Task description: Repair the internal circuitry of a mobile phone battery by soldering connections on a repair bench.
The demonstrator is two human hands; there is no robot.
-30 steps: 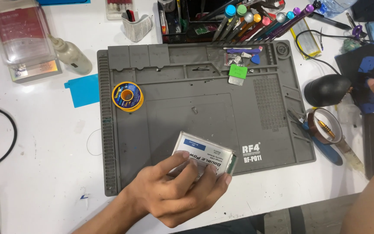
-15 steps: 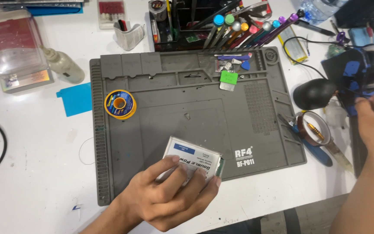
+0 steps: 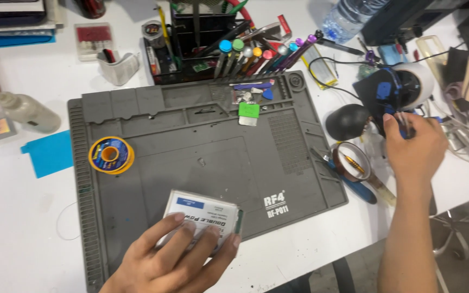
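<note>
white box (image 3: 204, 217) under left hand (image 3: 177, 260), on grey mat (image 3: 202, 146)

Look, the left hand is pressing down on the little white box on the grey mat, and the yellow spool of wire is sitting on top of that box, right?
Not quite. The left hand does press on the white box on the grey mat, but the yellow spool is not on the box. The head view shows it lying on the mat by itself, apart from the box, nearer the mat's left edge.

A white table (image 3: 6, 228) fills the view under even, bright light, with dark floor (image 3: 462, 271) showing past its edge at five o'clock beside a chair base (image 3: 451, 239) on castors.
</note>
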